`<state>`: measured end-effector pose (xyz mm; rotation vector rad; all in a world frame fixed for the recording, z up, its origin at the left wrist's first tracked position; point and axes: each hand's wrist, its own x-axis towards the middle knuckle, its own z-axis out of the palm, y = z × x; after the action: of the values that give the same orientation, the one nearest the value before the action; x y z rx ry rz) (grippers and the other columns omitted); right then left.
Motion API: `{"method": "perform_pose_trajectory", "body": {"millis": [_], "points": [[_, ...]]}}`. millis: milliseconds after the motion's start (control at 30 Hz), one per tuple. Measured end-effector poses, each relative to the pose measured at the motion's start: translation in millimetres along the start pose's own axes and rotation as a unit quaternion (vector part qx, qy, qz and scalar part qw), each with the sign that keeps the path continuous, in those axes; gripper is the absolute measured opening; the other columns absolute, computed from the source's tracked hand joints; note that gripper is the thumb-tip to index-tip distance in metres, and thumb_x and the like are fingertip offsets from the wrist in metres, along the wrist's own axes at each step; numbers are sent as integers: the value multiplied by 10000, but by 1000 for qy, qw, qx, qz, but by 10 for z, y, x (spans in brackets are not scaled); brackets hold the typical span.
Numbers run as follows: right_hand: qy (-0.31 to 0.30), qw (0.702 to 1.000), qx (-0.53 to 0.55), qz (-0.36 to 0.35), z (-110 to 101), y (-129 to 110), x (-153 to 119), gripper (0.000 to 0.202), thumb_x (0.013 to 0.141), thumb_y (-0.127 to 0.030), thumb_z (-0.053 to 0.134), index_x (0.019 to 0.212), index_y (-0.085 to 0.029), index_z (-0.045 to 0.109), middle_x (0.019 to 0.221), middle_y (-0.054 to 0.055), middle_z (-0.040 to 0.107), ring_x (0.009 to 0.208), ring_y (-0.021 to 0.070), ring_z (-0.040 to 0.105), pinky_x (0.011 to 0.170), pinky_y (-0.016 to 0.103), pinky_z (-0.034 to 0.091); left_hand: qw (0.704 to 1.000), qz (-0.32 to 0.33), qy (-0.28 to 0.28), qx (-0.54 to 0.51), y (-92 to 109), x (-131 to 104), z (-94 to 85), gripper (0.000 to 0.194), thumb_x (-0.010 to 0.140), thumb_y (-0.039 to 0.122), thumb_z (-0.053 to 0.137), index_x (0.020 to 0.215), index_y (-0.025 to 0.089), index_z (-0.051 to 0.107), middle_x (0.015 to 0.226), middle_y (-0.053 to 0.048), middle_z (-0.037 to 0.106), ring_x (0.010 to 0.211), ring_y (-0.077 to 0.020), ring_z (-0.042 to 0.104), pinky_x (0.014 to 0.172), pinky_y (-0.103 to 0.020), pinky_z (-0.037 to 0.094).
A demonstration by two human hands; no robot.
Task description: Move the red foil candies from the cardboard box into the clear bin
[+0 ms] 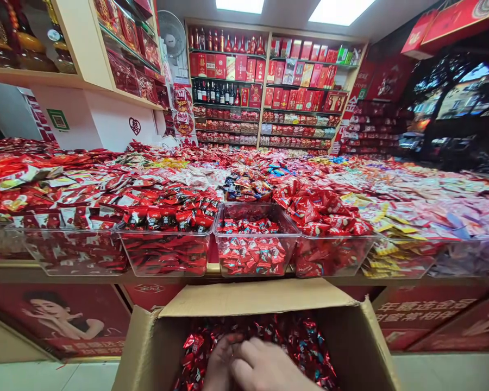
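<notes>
I see the left hand (219, 359) and right hand (264, 367) close together, fingers bent, over wrapped candies (309, 353) in a cardboard box (137, 347); I cannot tell whether they grip any. The box's open top probably gives easy reach. Beyond, clear bins (236, 235) seem to keep kinds apart, and bottles (215, 95) line far shelves (228, 51).

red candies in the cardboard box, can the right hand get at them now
Probably yes: the right hand is inside the open cardboard box, above the red candies, with no flap between.
</notes>
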<state>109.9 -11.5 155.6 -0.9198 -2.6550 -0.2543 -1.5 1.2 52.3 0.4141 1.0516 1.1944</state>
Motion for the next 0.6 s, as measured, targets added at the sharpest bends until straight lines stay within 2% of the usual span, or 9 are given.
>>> {"method": "perform_pose_trajectory", "body": {"millis": [67,100,200,367,500,600], "points": [[-38,998,-30,41,414,-84,-251,90,658,-211,604,676,-171,526,674,31,594,525,162,531,395,225,389,1000,-6,-26,-17,-4,-39,21,318,422,228,758,669,175,565,552,9,599,501,-114,530,484,-220,397],[-52,996,-30,63,550,-85,-325,74,652,-173,595,688,-170,531,691,38,598,535,170,539,407,231,404,999,-10,-36,-24,-11,-59,29,313,436,223,754,680,175,565,558,12,599,509,-106,529,494,-213,398],[-44,993,43,101,692,-33,-403,118,660,-84,519,734,-174,537,736,46,601,572,178,550,469,249,446,999,-18,-40,-27,-22,-98,46,287,465,207,745,681,172,560,562,23,594,521,-91,529,511,-200,407],[13,979,141,144,522,27,-384,171,666,-44,470,771,-169,521,790,56,592,708,172,559,609,246,476,1000,-4,-28,-12,51,-85,41,258,537,266,704,730,190,551,612,25,600,543,-105,553,511,-213,429],[158,942,262,139,277,55,-373,201,727,-54,461,883,-177,489,891,71,576,826,156,542,712,263,473,999,22,-30,9,115,-77,5,254,588,283,659,798,185,556,721,-5,616,623,-128,578,570,-244,453],[228,932,267,92,104,98,-368,249,739,-47,482,947,-185,474,954,90,558,893,166,522,746,302,468,998,24,-49,34,113,-89,-12,247,606,261,640,825,178,561,754,-9,619,624,-124,569,601,-258,453]]}}
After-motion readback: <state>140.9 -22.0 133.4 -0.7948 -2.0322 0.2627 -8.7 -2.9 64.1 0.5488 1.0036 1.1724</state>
